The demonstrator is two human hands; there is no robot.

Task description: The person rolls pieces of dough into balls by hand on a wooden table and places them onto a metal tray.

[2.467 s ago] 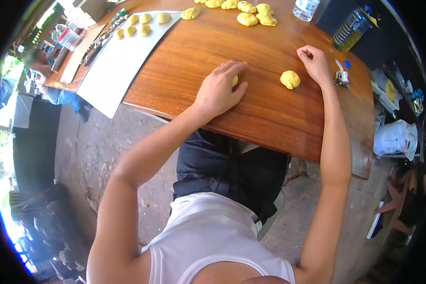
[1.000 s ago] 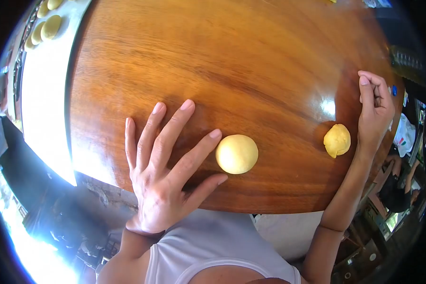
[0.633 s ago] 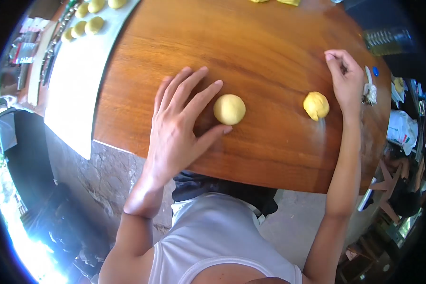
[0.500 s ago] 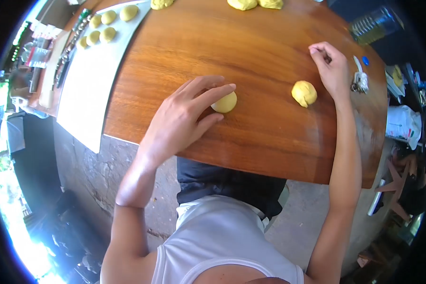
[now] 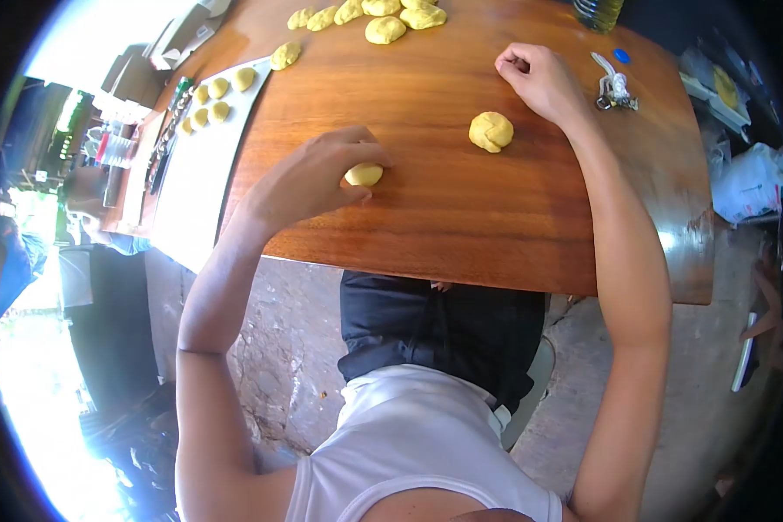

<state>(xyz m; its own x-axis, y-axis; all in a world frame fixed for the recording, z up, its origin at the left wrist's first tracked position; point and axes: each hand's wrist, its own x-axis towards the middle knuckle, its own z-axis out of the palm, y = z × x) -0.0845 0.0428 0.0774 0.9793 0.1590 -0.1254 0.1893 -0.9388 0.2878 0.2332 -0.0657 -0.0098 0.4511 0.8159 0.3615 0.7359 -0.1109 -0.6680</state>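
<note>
My left hand (image 5: 309,174) cups a small, smooth yellow dough ball (image 5: 364,175) on the wooden table, its fingers bent over the far side and thumb on the near side. To the right lies a larger, rougher dough ball (image 5: 491,131) with a creased surface, touched by neither hand. Beyond that lump, my right hand (image 5: 539,78) is held loosely curled over the table. A dark gap shows between its thumb and fingers, and nothing is visible in it.
A white tray (image 5: 187,187) on the left bears several small dough balls (image 5: 219,86). More dough lumps (image 5: 384,30) lie at the table's (image 5: 426,226) far side. Keys (image 5: 616,91), a blue cap (image 5: 621,56) and a bottle (image 5: 598,12) are at the right. A person (image 5: 87,191) is at far left.
The view has tilted up, showing more dough at the far side. My left fingers have curled further over the small ball. The right hand stays curled.
</note>
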